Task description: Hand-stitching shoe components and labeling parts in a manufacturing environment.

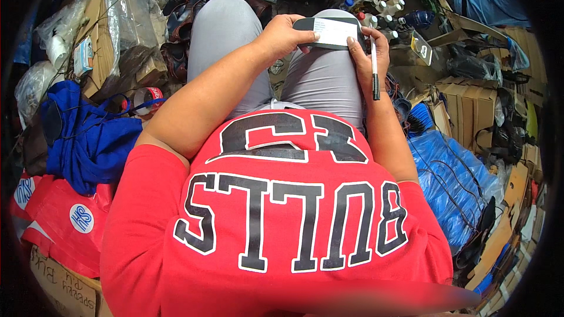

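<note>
Over my lap, both hands hold a dark flat piece [304,24] with a rounded left end. A white printed paper slip [333,31] lies on its face. My left hand [286,37] pinches the left end, thumb on top. At the right end, the thumb of my right hand [371,53] presses on the slip's lower corner. The same right hand also keeps a pen [374,70], white with a black end, which hangs down along the palm toward me. The fingers beneath the piece are mostly hidden.
Several small bottles [385,9] stand beyond my right knee. A blue plastic bag [449,182], a brush [419,118] and cardboard [467,108] lie at my right. On the left are blue cloth [88,132], a red bag [70,214] and clear plastic wrap [126,17].
</note>
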Demonstrator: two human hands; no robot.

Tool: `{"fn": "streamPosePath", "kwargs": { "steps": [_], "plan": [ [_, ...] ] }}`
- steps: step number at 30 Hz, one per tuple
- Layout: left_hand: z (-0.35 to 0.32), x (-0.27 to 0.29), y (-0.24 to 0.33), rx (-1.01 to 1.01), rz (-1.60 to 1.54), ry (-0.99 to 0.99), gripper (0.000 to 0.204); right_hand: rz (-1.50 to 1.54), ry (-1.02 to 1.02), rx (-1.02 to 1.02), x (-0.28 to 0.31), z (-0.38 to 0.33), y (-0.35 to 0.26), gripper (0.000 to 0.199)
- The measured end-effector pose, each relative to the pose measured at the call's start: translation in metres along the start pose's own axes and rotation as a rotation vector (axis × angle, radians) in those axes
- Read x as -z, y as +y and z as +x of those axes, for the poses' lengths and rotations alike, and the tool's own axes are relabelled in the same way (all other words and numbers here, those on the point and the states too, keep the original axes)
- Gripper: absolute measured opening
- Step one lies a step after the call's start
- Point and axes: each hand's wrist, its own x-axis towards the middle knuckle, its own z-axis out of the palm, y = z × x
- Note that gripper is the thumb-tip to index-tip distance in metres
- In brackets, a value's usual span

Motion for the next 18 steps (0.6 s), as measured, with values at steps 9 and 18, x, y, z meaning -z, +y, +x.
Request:
{"fn": "streamPosePath", "kwargs": {
  "steps": [9,18],
  "plan": [
    [-0.0012,0.0006,0.0010,0.004,-0.001,-0.004,0.025,0.012,-0.006,-0.019,-0.0009,0.0006,0.0012,0.038],
    [-0.0016,-0.0001,0.0023,0.003,0.006,-0.004,0.026,-0.015,0.012,0.017,0.0002,0.0016,-0.0043,0.036]
  ]
}}
